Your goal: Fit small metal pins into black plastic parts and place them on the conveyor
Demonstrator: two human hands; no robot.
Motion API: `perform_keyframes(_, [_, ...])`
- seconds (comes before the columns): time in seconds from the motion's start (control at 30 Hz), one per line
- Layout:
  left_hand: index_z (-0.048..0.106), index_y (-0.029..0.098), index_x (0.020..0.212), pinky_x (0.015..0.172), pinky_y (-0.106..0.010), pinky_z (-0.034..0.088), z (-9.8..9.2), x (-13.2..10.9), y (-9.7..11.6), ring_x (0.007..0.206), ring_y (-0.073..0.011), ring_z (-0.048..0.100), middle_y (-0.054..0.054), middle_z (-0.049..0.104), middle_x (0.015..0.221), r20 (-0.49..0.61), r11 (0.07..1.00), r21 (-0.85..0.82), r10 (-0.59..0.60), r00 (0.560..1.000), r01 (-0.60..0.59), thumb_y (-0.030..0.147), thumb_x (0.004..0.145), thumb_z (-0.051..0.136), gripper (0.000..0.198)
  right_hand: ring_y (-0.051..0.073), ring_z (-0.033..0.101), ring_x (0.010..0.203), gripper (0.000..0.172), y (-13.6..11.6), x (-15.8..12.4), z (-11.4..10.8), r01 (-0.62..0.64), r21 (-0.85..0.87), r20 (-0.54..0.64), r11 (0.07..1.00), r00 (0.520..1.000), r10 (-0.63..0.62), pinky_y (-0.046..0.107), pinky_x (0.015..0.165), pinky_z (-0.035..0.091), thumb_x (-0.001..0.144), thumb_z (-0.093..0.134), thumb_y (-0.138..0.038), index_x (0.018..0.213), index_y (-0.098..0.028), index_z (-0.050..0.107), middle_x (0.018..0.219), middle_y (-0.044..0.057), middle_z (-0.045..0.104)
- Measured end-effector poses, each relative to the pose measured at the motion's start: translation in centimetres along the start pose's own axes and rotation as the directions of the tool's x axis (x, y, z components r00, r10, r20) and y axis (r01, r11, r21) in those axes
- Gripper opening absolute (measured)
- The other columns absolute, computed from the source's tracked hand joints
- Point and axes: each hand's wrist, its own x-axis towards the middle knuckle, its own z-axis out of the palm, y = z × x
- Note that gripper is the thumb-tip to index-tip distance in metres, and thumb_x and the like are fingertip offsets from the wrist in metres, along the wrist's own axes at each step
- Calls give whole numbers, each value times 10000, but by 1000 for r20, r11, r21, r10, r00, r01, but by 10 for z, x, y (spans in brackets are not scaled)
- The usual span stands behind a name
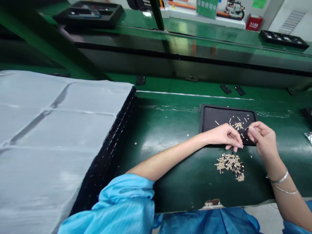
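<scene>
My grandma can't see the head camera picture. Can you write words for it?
A person's left hand and right hand are at a black tray scattered with small pale pieces. A pile of pale bits lies nearer the person on a green table, with a large whitish cover to the left.

The left hand (230, 136) and wrist cover the near left corner of the black tray (211, 118); whether those fingertips pinch anything is too small to tell. The right hand (264, 138) hides part of the tray's right edge, and the sliver (246, 128) at its fingertips is too fine to call held or loose. Toward the right of the counter (175, 123), the picture cuts off a silver packet (309, 136).
</scene>
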Motion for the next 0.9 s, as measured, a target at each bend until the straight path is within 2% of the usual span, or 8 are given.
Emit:
perform_keyframes(0.13, [721, 98, 825, 403, -198, 271, -1, -5, 6, 407, -25, 373, -87, 720, 759, 99, 995, 102, -22, 995, 12, 401, 814, 625, 318, 66, 366, 400, 233, 0, 1, 0, -42, 53, -3, 998, 999, 42, 198, 394, 255, 726, 729, -375, 702, -193, 587, 453, -64, 451])
perform_keyframes(0.3, [637, 103, 779, 448, -182, 314, 3, -3, 2, 449, -35, 411, -20, 640, 648, -180, 994, 103, 59, 982, -41, 424, 773, 661, 322, 97, 472, 470, 165, 0, -8, 9, 68, -162, -123, 984, 988, -89, 226, 446, 364, 751, 701, -337, 726, -197, 617, 545, -29, 549])
perform_keyframes(0.37, [600, 120, 791, 493, -177, 351, 6, -1, 0, 506, -47, 450, 11, 592, 634, -263, 992, 104, 97, 960, -72, 425, 770, 660, 312, 115, 502, 515, 106, -1, -12, 14, 162, -369, -163, 915, 958, -235, 251, 484, 402, 776, 678, -301, 749, -205, 639, 615, -4, 602])
perform_keyframes(0.43, [585, 131, 837, 522, -179, 362, 8, 0, -2, 537, -50, 456, 17, 578, 660, -282, 989, 105, 133, 950, -107, 413, 815, 604, 283, 129, 511, 536, 60, -2, -16, 18, 297, -541, -93, 787, 909, -407, 283, 520, 425, 801, 650, -262, 762, -216, 650, 665, 16, 639])
perform_keyframes(0.53, [568, 138, 849, 532, -186, 346, 8, 0, -2, 529, -46, 432, 19, 572, 676, -286, 983, 115, 168, 943, -140, 408, 859, 537, 272, 174, 593, 633, 43, -3, -18, 19, 457, -641, 58, 616, 830, -555, 340, 598, 475, 813, 628, -215, 793, -236, 660, 761, 49, 695])
perform_keyframes(0.6, [556, 140, 824, 527, -192, 332, 7, 0, -2, 510, -45, 413, 22, 566, 665, -298, 982, 127, 171, 939, -139, 427, 862, 525, 292, 203, 637, 703, 62, -2, -18, 18, 486, -646, 92, 589, 815, -572, 368, 631, 498, 812, 622, -208, 823, -247, 669, 799, 59, 712])
perform_keyframes(0.73, [539, 144, 804, 528, -196, 321, 6, 0, -4, 498, -47, 392, 28, 549, 646, -305, 980, 139, 182, 935, -145, 425, 867, 509, 290, 195, 632, 687, 75, -1, -19, 18, 437, -543, 33, 717, 865, -501, 362, 622, 509, 832, 605, -237, 828, -238, 679, 790, 54, 705])
perform_keyframes(0.9, [517, 144, 740, 533, -199, 319, 5, 0, -3, 506, -50, 392, 25, 540, 644, -261, 976, 144, 195, 945, -162, 391, 874, 494, 282, 157, 626, 689, 109, 1, -19, 21, 194, -309, -119, 931, 963, -240, 273, 563, 493, 811, 650, -280, 894, -214, 676, 812, 41, 683])
